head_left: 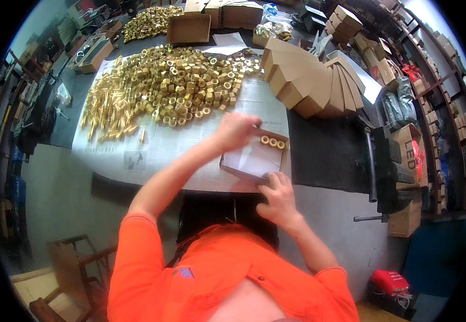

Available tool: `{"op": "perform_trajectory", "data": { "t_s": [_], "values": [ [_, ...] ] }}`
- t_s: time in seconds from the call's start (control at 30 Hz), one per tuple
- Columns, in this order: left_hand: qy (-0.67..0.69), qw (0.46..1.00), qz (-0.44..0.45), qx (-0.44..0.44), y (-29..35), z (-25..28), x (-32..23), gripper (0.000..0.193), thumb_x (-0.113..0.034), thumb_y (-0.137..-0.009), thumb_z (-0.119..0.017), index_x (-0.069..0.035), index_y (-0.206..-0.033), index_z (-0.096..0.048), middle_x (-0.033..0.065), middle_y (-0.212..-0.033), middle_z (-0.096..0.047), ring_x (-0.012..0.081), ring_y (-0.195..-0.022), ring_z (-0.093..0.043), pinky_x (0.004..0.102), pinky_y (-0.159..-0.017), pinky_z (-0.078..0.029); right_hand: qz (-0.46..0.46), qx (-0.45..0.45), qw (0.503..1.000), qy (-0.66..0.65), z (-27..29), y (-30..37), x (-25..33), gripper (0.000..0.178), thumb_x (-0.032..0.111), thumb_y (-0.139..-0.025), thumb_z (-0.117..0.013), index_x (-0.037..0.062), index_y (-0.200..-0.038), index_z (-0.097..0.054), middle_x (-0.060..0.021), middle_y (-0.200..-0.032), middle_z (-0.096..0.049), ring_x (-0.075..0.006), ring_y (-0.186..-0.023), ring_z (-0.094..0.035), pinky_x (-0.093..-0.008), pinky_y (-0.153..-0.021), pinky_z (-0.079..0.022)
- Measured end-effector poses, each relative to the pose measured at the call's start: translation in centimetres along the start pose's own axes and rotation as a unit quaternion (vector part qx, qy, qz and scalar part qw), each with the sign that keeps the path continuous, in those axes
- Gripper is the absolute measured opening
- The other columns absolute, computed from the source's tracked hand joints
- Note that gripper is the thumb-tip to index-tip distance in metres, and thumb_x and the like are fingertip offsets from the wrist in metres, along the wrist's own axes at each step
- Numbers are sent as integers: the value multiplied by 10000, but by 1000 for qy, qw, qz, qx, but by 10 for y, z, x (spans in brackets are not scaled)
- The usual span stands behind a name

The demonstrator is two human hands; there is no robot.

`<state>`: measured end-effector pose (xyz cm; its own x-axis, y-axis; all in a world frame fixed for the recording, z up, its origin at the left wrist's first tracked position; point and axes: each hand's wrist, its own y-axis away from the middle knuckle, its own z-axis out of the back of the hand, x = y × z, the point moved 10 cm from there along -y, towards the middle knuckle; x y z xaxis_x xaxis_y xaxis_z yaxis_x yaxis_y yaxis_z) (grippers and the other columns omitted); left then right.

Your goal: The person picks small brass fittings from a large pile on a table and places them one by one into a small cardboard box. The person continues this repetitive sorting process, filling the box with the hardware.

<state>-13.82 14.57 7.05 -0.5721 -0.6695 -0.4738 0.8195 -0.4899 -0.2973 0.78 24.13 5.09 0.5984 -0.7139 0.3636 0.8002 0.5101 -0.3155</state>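
Note:
A small open cardboard box (286,159) with a white lining sits near the front edge of the paper-covered bench. Three brass hex nuts (272,142) stand in a row in its far right corner. My left hand (237,130) is over the box's far left corner, slightly blurred, its fingers curled together; what they hold, if anything, is hidden. My right hand (277,199) grips the near right edge of the box with its fingers. Beyond the box spreads a large heap of loose brass nuts (184,86), with slim brass pins (109,110) at its left.
Folded brown cartons (302,80) fan out at the right of the nuts. A second brass pile (149,24) lies far left beside an open carton (189,29). A vise (371,161) projects at the right bench edge. A wooden chair (77,268) stands lower left.

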Motion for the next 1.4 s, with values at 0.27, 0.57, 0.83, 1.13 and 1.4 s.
{"op": "perform_trajectory", "data": {
  "t_s": [0.27,0.57,0.83,1.13,1.4],
  "values": [
    [-192,973,120,37,9,18,110,296,-196,-788,-683,-89,-1061,-641,124,-879,-682,310,-817,-670,421,-681,-528,-4,2,1000,-14,2,-2,2,382,165,-521,-626,3,-863,-684,-158,-1050,-550,-328,-1014,-509,-439,-908,-412],
    [-264,961,56,63,-5,-8,106,161,-78,-756,-585,-54,-912,-552,133,-764,-673,301,-719,-681,442,-606,-532,0,6,1000,-12,2,-1,2,382,164,-531,-627,4,-873,-683,-152,-1060,-549,-325,-1023,-509,-438,-906,-415],
    [-179,976,90,78,26,31,75,110,-101,-824,-572,-9,-882,-588,173,-760,-667,343,-751,-664,450,-654,-516,-1,-7,1000,-14,3,0,1,364,164,-532,-623,0,-851,-679,-157,-1057,-551,-328,-1017,-509,-438,-901,-418],
    [101,993,31,50,30,34,4,246,-100,-767,-689,-54,-1009,-680,98,-818,-678,200,-678,-633,324,-623,-512,-7,-2,1000,-14,3,0,1,346,178,-520,-628,-3,-813,-665,-175,-1026,-558,-342,-999,-516,-448,-890,-423],
    [-116,984,21,135,16,-34,-7,297,-171,-767,-633,-117,-1058,-663,120,-935,-662,328,-828,-659,449,-706,-516,1,-5,1000,-2,4,-1,2,375,190,-519,-632,-6,-835,-675,-183,-1055,-560,-342,-1011,-515,-439,-888,-425]
  ]
}}
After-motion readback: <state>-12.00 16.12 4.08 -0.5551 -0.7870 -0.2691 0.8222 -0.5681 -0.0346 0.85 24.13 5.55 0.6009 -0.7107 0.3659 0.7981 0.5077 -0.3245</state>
